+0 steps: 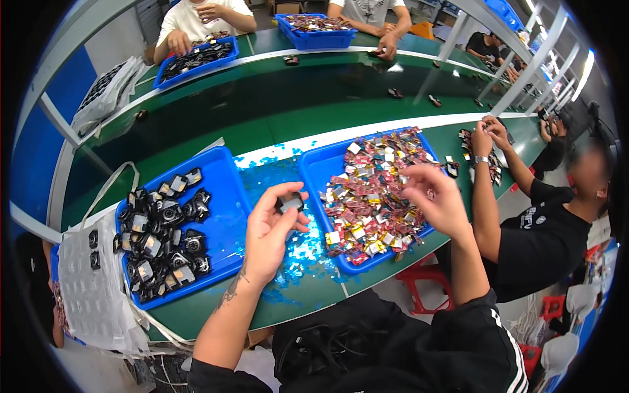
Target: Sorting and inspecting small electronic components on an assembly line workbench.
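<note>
The black right sleeve (452,347) lay nearest; beyond, a small black casing (290,202) sat clamped between the left hand's (268,229) thumb and fingers, between blue trays (223,226); the right hand (440,202), thumb and fingertips apart, was over reddish parts (372,200).

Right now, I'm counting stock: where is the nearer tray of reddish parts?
In the head view, that blue tray sits right of centre on the green table, below the right hand, the tray of black parts to its left.
</note>
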Motion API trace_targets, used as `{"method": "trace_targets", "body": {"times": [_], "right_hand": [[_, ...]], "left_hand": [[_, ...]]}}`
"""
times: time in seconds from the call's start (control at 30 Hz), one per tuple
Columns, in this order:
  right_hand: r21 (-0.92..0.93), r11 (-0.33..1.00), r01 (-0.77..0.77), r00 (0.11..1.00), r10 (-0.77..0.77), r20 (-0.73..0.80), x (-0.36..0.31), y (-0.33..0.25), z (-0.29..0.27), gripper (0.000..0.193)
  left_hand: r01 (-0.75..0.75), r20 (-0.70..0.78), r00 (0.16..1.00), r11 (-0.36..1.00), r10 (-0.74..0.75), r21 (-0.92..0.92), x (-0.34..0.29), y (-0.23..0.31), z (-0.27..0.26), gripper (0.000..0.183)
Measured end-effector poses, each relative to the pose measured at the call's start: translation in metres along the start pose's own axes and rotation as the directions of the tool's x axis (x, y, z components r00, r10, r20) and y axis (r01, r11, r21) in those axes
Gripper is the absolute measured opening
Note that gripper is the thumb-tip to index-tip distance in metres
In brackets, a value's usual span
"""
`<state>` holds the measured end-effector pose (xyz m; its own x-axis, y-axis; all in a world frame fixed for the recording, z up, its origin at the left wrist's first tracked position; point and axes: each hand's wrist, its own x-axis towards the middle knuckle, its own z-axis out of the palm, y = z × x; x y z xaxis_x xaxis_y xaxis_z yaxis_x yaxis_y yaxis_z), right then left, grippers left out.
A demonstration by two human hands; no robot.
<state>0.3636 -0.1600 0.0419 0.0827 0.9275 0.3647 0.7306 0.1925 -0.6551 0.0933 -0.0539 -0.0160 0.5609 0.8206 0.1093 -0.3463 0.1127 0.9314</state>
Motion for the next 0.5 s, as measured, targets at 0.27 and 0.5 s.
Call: {"method": "trace_targets", "body": {"times": [0.27,0.5], "right_hand": [[-0.242,0.933,0.265,0.93,-0.181,0.318,0.003,0.008,0.001,0.013],[0.457,0.887,-0.061,0.956,0.183,-0.229,0.004,0.003,-0.002,0.019]], "left_hand": [[-0.005,-0.064,0.998,1.0,0.004,-0.022,0.001,0.0,-0.001,0.036],[-0.021,-0.045,0.999,0.997,0.024,0.072,0.002,-0.003,-0.002,0.025]]}}
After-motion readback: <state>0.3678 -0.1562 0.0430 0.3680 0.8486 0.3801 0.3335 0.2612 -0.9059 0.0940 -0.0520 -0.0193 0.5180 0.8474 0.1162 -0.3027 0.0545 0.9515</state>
